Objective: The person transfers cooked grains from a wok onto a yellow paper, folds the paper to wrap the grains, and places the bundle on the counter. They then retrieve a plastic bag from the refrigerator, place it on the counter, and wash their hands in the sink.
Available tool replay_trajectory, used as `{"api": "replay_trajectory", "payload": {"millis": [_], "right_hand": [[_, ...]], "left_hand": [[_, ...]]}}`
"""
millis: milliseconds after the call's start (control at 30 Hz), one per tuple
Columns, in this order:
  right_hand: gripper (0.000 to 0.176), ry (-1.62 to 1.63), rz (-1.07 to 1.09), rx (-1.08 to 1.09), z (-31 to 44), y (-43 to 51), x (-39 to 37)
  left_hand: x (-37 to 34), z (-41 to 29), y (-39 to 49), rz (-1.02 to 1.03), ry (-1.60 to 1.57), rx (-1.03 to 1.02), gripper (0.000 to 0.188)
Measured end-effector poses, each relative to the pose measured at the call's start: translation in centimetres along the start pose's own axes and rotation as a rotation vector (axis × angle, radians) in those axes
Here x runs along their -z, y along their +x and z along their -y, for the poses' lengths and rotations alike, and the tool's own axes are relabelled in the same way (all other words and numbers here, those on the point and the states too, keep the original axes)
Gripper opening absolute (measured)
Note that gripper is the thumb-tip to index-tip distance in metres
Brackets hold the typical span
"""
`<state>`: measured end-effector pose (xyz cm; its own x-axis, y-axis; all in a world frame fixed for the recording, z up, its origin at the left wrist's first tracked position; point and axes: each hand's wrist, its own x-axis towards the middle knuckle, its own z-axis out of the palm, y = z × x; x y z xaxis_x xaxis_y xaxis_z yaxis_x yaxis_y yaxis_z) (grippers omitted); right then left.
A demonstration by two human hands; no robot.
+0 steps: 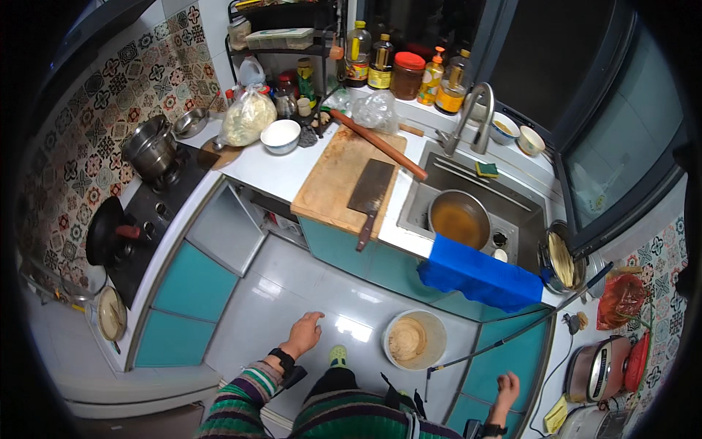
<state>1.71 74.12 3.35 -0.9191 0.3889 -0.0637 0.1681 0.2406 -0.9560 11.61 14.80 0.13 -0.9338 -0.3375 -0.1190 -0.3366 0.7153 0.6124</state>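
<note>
My left hand (305,333) is held over the tiled floor, loosely bent and holding nothing. My right hand (508,390) hangs at the right by the teal cabinet doors (493,362), its fingers loosely curled and empty. Between them a white plastic bucket (433,351) with a brown-stained inside stands on the floor. On the counter ahead lies a wooden cutting board (323,181). A cleaver (373,186) rests on it, handle over the front edge. A wooden rolling pin (378,144) lies across the board's far corner.
A metal pot (463,219) of brownish liquid sits in the sink (524,219); a blue cloth (482,277) drapes over its front edge. A long pole (515,335) leans at the right counter. A wok (104,230) and stacked pots (151,153) stand on the stove. One lower cabinet door (230,219) stands ajar.
</note>
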Motion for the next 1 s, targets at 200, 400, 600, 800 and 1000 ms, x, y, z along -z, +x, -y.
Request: {"api": "replay_trajectory", "payload": {"millis": [200,400,600,800,1000], "right_hand": [[0.026,-0.534,0.686,0.351,12.2,-4.5,-25.3],[0.047,-0.389,0.734,0.452,18.6,-4.3,-44.5],[0.069,-0.600,0.727,0.618,21.0,-0.7,-55.4],[0.073,-0.489,0.792,0.500,19.9,1.7,-56.2],[0.031,0.096,0.824,-0.279,24.1,2.4,-53.9]], "left_hand": [[4.3,1.5,6.9,-0.251,-0.095,0.058,0.040],[7.3,2.6,8.8,-0.299,-0.068,0.052,0.047],[14.2,6.3,8.5,-0.311,0.034,0.292,0.045],[18.8,6.8,11.0,-0.192,-0.155,0.553,0.044],[19.0,9.4,18.0,-0.124,-0.174,0.431,0.042]]}}
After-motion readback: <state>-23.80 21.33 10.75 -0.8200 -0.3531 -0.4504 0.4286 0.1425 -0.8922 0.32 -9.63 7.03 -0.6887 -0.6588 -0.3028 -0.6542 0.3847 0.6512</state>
